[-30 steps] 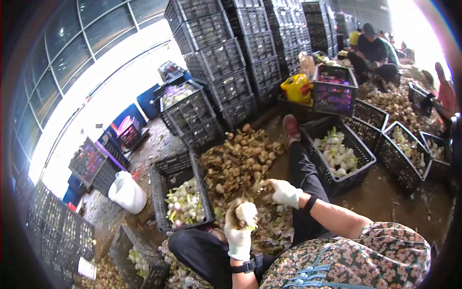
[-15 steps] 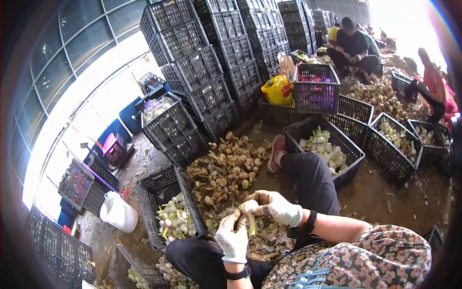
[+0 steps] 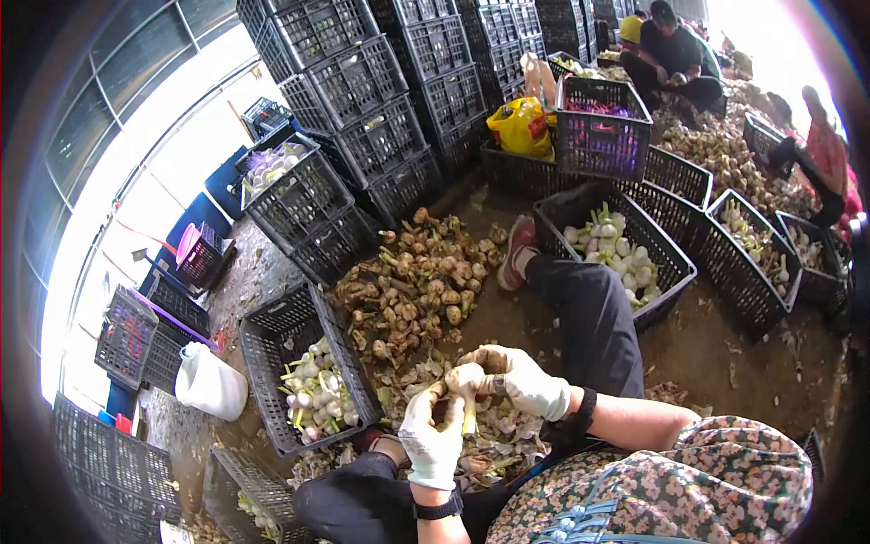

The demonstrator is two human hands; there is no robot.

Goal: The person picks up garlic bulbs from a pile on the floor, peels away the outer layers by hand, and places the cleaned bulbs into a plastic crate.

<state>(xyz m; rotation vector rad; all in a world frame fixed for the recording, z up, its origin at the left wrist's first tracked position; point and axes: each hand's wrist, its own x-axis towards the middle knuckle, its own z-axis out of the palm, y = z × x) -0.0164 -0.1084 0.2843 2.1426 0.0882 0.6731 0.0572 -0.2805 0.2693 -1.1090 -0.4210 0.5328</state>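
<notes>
A garlic bulb (image 3: 466,379) with a short pale green stem is held between my two gloved hands, above a litter of loose skins (image 3: 503,440). My left hand (image 3: 433,435) has its fingers closed against the bulb's left side. From the right, my right hand (image 3: 521,381) pinches the bulb at its top. Beyond the hands lies a heap of brown, unpeeled garlic (image 3: 421,286). Cleaned bulbs (image 3: 319,392) lie in a black crate (image 3: 263,340) on the left, and more white bulbs (image 3: 616,249) fill part of another crate (image 3: 675,295) on the right.
Tall stacks of black crates (image 3: 349,91) stand behind the heap. A white jug (image 3: 210,383) is at the left. A yellow bag (image 3: 521,127) sits beside a raised crate (image 3: 603,140). Other people (image 3: 671,54) sit at the upper right near more garlic.
The view has shifted slightly, so the crates and heap appear lower and further left. Both hands still hold the bulb, with little change in grip.
</notes>
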